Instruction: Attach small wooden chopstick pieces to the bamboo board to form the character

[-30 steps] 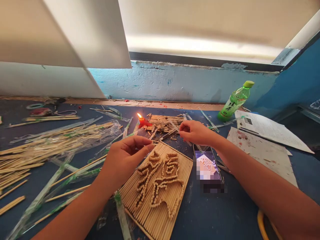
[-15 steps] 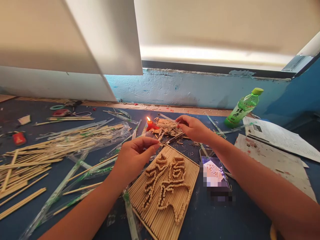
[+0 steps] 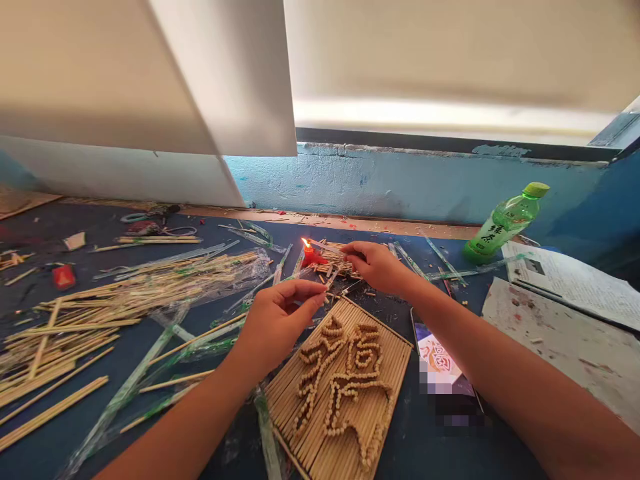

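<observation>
My right hand (image 3: 367, 260) pinches a pale translucent glue stick (image 3: 325, 247), whose far end is at the flame of a small red candle (image 3: 311, 256). My left hand (image 3: 287, 313) is closed in a pinch on a short, thin pale piece (image 3: 331, 277), too small to name surely. Just below the hands lies a panel of bamboo sticks laid side by side (image 3: 285, 387). On it a raised character outline (image 3: 357, 383) is formed from small round cut pieces. Behind the candle and right hand, a heap of short sticks (image 3: 343, 267) is partly hidden.
Loose chopsticks (image 3: 70, 340) and clear wrappers with green print (image 3: 135, 367) cover the left side. A phone (image 3: 440, 360) showing a character lies right of the panel, under my right forearm. Farther right are a green tea bottle (image 3: 505, 223), papers (image 3: 565, 340) and an open booklet (image 3: 575, 280).
My right hand has moved the glue stick toward the candle, bringing its end to the flame. My left hand keeps its pinch. The view has shifted slightly left.
</observation>
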The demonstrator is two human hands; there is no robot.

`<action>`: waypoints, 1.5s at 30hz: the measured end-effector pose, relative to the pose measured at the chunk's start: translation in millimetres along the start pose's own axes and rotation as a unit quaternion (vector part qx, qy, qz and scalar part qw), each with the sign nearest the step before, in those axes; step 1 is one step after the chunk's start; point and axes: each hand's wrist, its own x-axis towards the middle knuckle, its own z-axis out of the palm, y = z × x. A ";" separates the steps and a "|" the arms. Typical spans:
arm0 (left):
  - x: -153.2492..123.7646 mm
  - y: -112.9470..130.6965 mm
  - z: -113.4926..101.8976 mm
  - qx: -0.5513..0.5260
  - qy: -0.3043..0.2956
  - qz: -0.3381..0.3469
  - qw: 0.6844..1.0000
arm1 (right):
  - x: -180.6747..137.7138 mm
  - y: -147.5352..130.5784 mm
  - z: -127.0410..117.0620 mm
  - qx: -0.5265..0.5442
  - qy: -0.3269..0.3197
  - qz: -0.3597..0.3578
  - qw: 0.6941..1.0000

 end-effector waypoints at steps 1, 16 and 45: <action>0.2 -0.3 0.3 -0.010 0.000 -0.006 1.000 | 0.5 0.3 0.8 0.000 0.004 0.001 1.000; 4.1 -1.3 1.4 -0.076 0.005 -0.020 0.997 | 3.4 2.8 -2.9 0.013 0.002 -0.016 1.000; 2.3 0.3 0.8 -0.029 -0.007 -0.022 0.999 | 2.7 -0.6 -3.5 0.000 -0.014 -0.010 1.000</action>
